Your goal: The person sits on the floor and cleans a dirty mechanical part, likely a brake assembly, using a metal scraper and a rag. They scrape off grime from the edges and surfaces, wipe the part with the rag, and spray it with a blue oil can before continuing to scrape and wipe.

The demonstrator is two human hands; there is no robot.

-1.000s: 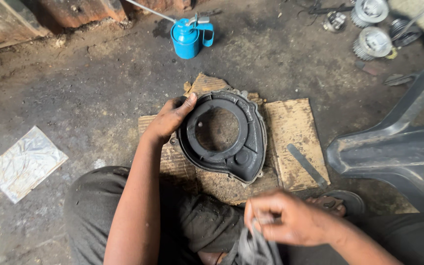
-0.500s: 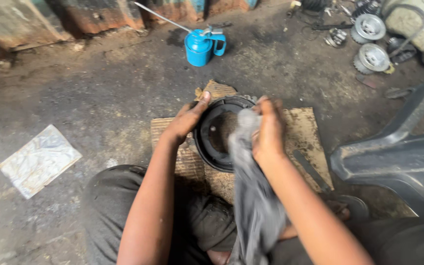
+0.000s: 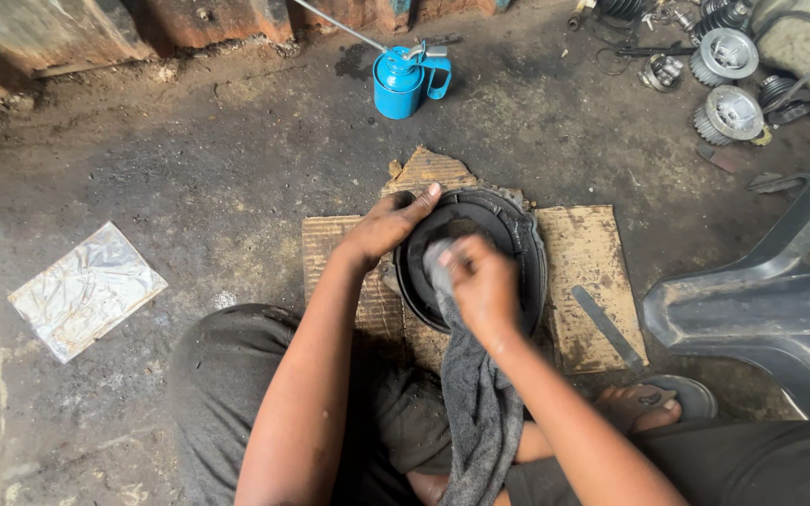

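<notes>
A black round machine cover [image 3: 517,245] lies on a piece of worn cardboard [image 3: 585,272] on the dirty floor. My left hand [image 3: 384,228] rests on the cover's left rim, fingers spread over its edge. My right hand [image 3: 480,283] is closed on a grey rag [image 3: 478,412] and presses a bunched end of it into the cover's hollow middle. The rest of the rag hangs down over my lap.
A blue oil can [image 3: 399,82] with a long spout stands behind the cardboard. Toothed metal parts [image 3: 726,80] lie at the back right. A dark plastic panel [image 3: 771,305] is at the right, a foil sheet [image 3: 84,290] at the left, a flat metal strip [image 3: 606,326] on the cardboard.
My right hand lifted the rag from my lap and brought it onto the cover, and it now presses into the cover's middle. My left hand stayed on the rim.
</notes>
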